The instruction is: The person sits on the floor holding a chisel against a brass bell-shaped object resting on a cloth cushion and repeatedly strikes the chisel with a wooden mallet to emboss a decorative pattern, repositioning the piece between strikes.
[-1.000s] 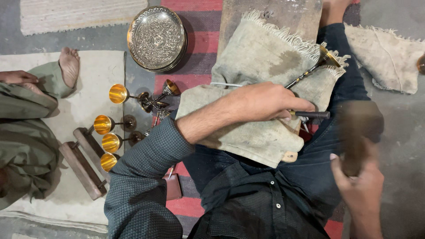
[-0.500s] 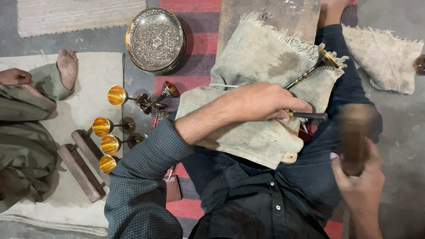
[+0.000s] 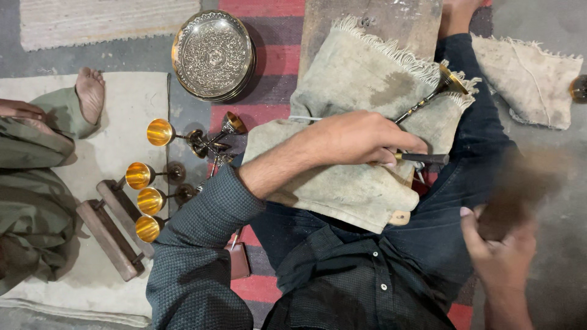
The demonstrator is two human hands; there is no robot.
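Note:
A brass goblet (image 3: 435,93) lies on its side on a grey fringed cloth (image 3: 361,67) across my lap. My left hand (image 3: 361,139) rests on the cloth beside the goblet's stem and grips a dark-handled tool (image 3: 423,159) that points to the right. My right hand (image 3: 498,250) is low at the right, closed around the handle of a wooden mallet (image 3: 520,183). The mallet is blurred by motion and held clear of the tool.
A stack of engraved metal plates (image 3: 213,55) sits at the top. Several gold-lined goblets (image 3: 150,177) lie left of my arm beside wooden blocks (image 3: 110,235). Another person (image 3: 30,183) sits at the left on a pale mat. A second cloth (image 3: 526,79) lies at the right.
The mallet in my right hand has swung slightly to the right and is more blurred. My left hand and the tool stay in place on the cloth.

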